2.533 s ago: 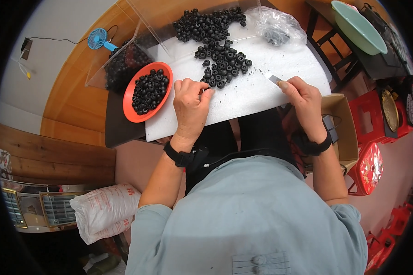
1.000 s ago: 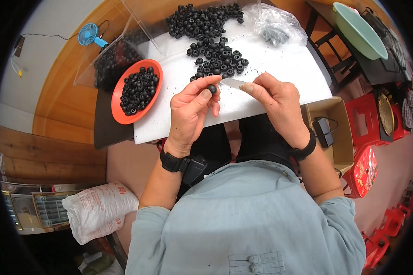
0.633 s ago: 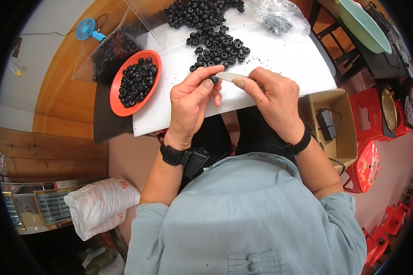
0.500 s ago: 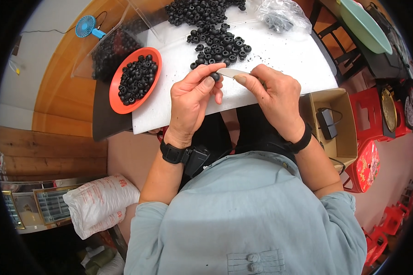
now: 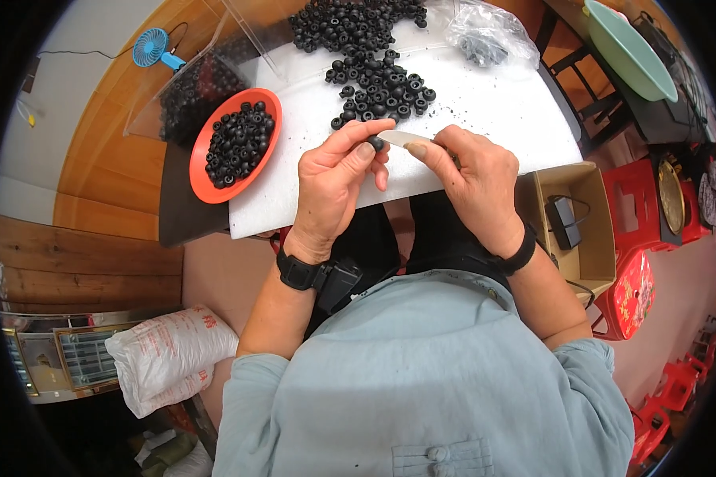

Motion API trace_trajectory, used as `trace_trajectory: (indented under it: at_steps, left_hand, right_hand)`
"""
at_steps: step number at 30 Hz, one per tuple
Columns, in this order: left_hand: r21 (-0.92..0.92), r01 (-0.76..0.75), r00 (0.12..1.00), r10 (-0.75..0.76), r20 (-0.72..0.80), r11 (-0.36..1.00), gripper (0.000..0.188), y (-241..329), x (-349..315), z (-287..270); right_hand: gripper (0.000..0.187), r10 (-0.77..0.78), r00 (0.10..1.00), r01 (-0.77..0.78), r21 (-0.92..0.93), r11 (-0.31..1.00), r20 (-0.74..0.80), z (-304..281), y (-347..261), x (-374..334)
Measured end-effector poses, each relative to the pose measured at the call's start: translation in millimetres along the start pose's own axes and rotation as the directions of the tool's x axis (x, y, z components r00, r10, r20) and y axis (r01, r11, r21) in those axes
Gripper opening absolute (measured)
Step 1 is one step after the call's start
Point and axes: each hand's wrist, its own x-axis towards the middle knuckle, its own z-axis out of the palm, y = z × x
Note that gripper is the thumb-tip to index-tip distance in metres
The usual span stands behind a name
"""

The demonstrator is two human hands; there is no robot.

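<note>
My left hand (image 5: 326, 183) pinches a small round black piece (image 5: 375, 143) between thumb and fingers. My right hand (image 5: 481, 179) closes round a small knife, whose pale blade (image 5: 403, 138) points left and meets the piece or lies right beside it; my fingers hide the handle. Both hands are above the near edge of a white foam board (image 5: 509, 103). Just beyond them lies a heap of similar black pieces (image 5: 382, 94), many with a hole. To the left an orange-red bowl (image 5: 205, 189) holds more of them.
Behind the bowl stands a clear bin (image 5: 147, 119) of black pieces, with a blue fan (image 5: 153, 49) nearby. A clear plastic bag (image 5: 497, 36) lies at the far right of the board. Right of me are a cardboard box (image 5: 597, 258) and red stools (image 5: 632, 195); a white sack (image 5: 171, 354) is at left.
The left fingers have turned the black piece slightly, and the knife blade has tilted and shifted a little lower. The view has shifted slightly; both hands keep their hold.
</note>
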Motion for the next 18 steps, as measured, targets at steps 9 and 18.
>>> trace_trajectory:
  at_steps: [9, 18]
  left_hand:
    - [0.013, -0.056, 0.998, 0.056, 0.006, 0.998, 0.030, -3.3, 1.0, 4.4]
    - [0.023, -0.129, 0.991, 0.130, -0.041, 0.991, 0.025, -12.3, 2.4, 7.3]
  right_hand:
    - [0.042, -0.007, 1.000, 0.006, 0.044, 0.999, 0.004, -2.2, 1.3, 0.5]
    - [0.040, -0.100, 0.995, 0.100, -0.035, 0.994, -0.003, 1.1, 2.5, -1.9]
